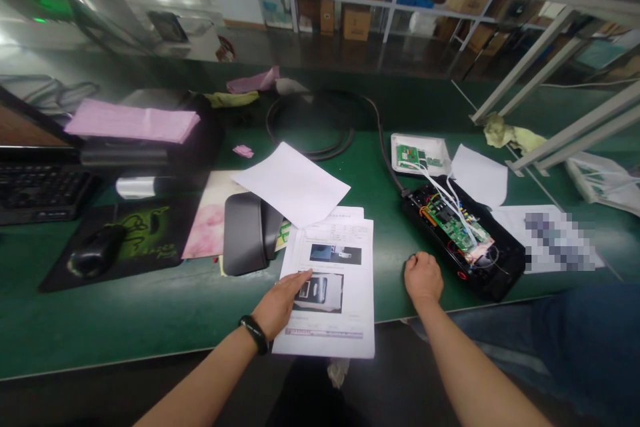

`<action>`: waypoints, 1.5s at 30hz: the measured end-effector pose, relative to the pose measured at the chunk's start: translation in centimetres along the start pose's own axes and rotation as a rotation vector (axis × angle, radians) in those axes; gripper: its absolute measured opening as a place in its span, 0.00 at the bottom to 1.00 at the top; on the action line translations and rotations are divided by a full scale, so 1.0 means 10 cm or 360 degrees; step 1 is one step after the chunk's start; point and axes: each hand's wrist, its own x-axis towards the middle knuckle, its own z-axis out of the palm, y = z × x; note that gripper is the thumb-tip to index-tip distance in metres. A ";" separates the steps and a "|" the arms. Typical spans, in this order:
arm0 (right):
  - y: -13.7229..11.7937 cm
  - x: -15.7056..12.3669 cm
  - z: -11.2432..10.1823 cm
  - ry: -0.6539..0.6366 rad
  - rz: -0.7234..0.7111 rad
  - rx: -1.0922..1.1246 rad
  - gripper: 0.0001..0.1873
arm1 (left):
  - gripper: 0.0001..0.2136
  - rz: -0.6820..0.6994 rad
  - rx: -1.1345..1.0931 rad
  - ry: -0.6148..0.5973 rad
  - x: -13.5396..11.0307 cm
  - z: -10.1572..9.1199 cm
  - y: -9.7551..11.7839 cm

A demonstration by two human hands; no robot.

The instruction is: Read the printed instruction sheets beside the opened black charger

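My left hand (278, 303) lies on a stack of printed sheets (356, 287) with its fingers stretched out, beside the printed photos. The lower edge of the stack reaches past the table's front edge. My right hand (424, 278) rests on the green table as a closed fist, and nothing shows in it. Just right of that fist sits an opened black device housing (493, 283) with a green circuit board (453, 220) and coloured wires exposed. White cables run from it to a white cover (430, 147) holding smaller boards.
A blank sheet (295, 183) overlaps the stack's top. Dark grey panels (243, 233) lie left of it, near a mouse (96, 250) and keyboard (40, 187). A black cable (383, 140) loops behind. Metal posts (530, 60) rise at right, where a person's dark clothing (590, 340) shows.
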 end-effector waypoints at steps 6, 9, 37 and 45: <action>0.10 -0.23 -0.23 -0.0297 0.0021 0.0654 0.17 | 0.29 -0.0038 0.0074 -0.0226 0.05 -0.15 0.03; 0.11 -0.78 -0.34 -0.0493 0.0039 0.0986 0.19 | 0.29 -0.0011 0.0083 -0.0241 0.04 -0.14 0.01; -0.12 -1.63 -0.29 -0.1200 0.0784 0.1858 0.16 | 0.31 0.0203 0.0626 -0.0188 0.37 -0.17 0.02; -0.10 -1.54 -0.36 -0.1088 0.0907 0.1860 0.17 | 0.27 0.0213 0.0664 -0.0213 0.55 -0.26 0.01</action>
